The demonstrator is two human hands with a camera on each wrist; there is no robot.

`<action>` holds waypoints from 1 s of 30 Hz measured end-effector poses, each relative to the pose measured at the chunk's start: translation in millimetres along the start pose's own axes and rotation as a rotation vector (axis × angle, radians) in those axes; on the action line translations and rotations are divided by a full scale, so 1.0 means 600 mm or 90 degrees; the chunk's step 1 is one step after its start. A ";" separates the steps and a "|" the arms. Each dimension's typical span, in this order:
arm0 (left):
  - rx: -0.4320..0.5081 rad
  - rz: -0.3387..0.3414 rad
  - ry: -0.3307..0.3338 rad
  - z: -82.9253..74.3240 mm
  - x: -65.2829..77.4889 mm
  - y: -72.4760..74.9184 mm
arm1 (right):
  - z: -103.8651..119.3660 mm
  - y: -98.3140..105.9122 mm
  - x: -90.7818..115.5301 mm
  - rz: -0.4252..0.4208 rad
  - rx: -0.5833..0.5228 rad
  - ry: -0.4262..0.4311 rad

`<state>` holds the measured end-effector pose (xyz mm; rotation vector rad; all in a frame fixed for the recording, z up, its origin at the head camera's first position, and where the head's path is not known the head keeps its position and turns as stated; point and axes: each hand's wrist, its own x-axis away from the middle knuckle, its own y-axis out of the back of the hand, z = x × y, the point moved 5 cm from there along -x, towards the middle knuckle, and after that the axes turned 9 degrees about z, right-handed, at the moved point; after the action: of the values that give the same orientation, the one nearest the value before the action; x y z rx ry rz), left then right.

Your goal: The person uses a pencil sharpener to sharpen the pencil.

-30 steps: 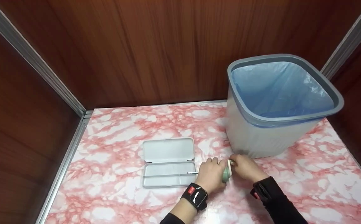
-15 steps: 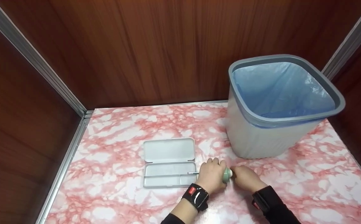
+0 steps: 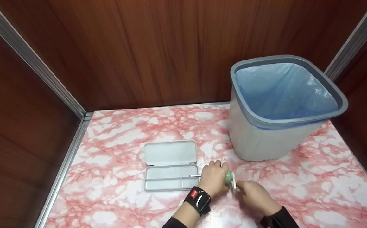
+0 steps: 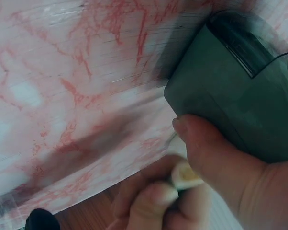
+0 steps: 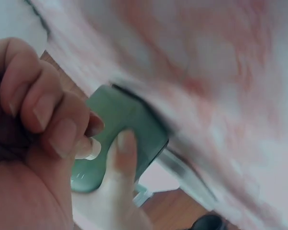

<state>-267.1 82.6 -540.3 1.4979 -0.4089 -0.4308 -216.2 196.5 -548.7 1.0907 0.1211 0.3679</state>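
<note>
On the red and white worktop (image 3: 117, 198), near the front, a small green box (image 3: 229, 178) sits tucked under the left hand (image 3: 214, 179). The left fingers are wrapped over it and hold it tight, with the thumb flat along its side. A pale crank (image 3: 233, 182) sticks out of the box's right end. The right hand (image 3: 255, 194) pinches the little handle (image 3: 239, 186) on that crank — its fingers are bent round it.

A thin silver stick (image 3: 194, 176) pokes out past the left hand and reaches over the edge of a gray case (image 3: 170, 153). I can't tell if they touch. The case lies open and flat, left of the green box, with small parts inside its bottom half. Behind the right hand stands a big pale bin (image 3: 265, 142) — it has a gray rim and a blue bag (image 3: 278, 88) inside.
</note>
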 end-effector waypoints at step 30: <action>0.001 0.003 0.008 0.001 -0.003 -0.005 | -0.019 0.062 -0.095 -0.007 -0.084 -0.018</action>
<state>-269.0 82.6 -543.0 1.5001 -0.4030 -0.4168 -281.2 201.4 -526.1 0.9639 0.0767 0.3458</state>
